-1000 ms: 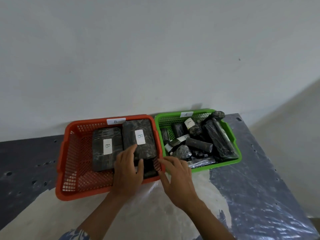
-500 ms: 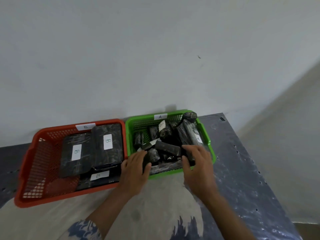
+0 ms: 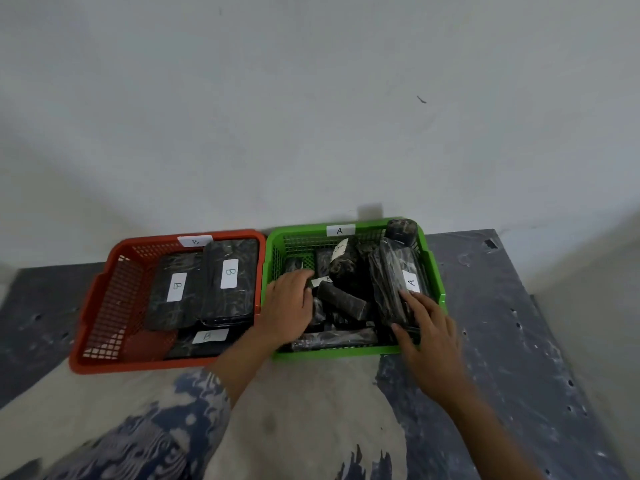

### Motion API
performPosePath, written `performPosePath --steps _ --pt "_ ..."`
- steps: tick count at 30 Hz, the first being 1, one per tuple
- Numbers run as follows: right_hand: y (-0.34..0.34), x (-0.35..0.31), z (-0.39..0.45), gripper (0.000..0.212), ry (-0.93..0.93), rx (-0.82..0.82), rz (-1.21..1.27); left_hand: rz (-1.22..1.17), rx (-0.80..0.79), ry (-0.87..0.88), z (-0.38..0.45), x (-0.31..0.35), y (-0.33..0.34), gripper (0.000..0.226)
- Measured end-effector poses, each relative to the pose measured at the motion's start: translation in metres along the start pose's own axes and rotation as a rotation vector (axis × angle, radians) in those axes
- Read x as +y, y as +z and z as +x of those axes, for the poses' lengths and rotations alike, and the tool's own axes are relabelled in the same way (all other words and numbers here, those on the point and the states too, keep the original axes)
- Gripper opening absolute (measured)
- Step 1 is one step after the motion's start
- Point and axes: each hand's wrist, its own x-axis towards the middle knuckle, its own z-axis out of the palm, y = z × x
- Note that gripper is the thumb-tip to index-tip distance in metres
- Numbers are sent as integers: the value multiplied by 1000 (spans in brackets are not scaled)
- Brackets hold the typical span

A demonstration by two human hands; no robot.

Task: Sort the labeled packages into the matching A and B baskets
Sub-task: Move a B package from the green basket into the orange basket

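A red basket (image 3: 104,306) tagged B stands at left and holds three flat black packages with white B labels (image 3: 228,273). A green basket (image 3: 434,271) tagged A stands beside it, piled with several black wrapped packages. My left hand (image 3: 289,304) reaches into the green basket's left side, fingers bent over small packages there; whether it holds one is hidden. My right hand (image 3: 427,323) rests with straight fingers on the near end of a long black package (image 3: 394,282) labelled A at the basket's right.
Both baskets stand against a pale wall at the back of a dark table (image 3: 519,358) covered with crinkled plastic and a pale patch. The table's right edge drops to the floor. A patterned sleeve (image 3: 156,438) covers my left forearm.
Both hands moved from the red basket's front right corner across to the green basket and reached into it. The camera view has swung back and forth meanwhile.
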Motion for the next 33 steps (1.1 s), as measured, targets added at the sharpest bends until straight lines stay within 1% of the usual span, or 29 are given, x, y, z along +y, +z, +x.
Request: performPosePath --steps 2,4,6,8,9,11,12,13,14,17,19,22,24,27,30,33 --pt "1 1 1 59 11 -1 1 -17 -88 -81 24 8 -8 38" --pt "3 2 1 60 10 4 4 1 -215 -166 48 15 -12 46" --pt "5 3 0 60 1 13 12 19 -361 -229 69 24 -15 73" --pt "6 4 -1 60 5 14 14 -43 -507 -287 83 35 -18 103" --pt "6 5 -1 60 9 13 13 -89 -569 -299 86 39 -19 113" --pt "8 4 -1 61 18 16 10 -151 -656 -312 90 43 -19 124" --pt "8 4 -1 61 23 15 9 -164 -676 -328 91 43 -20 125" --pt "8 4 -1 62 27 13 10 -173 -684 -339 91 42 -20 123" --pt "8 4 -1 62 30 12 12 -193 -684 -343 92 40 -19 116" --pt "9 3 0 61 33 9 5 -291 -677 -389 96 39 -26 75" --pt "9 2 1 61 39 0 -3 -244 -708 -426 96 37 -34 51" --pt "8 2 3 60 37 -4 -1 -111 -780 -434 91 30 -42 44" --pt "8 3 2 60 31 1 -2 -94 -744 -372 82 25 -48 27" --pt "7 3 3 60 35 -11 -16 -162 -594 -352 62 13 -68 14" --pt "4 -1 5 62 39 -49 -39 -285 -490 -346 29 -10 -88 21" --pt "-3 -13 6 65 58 -118 -62 -475 -380 -368 -9 -26 -100 25"
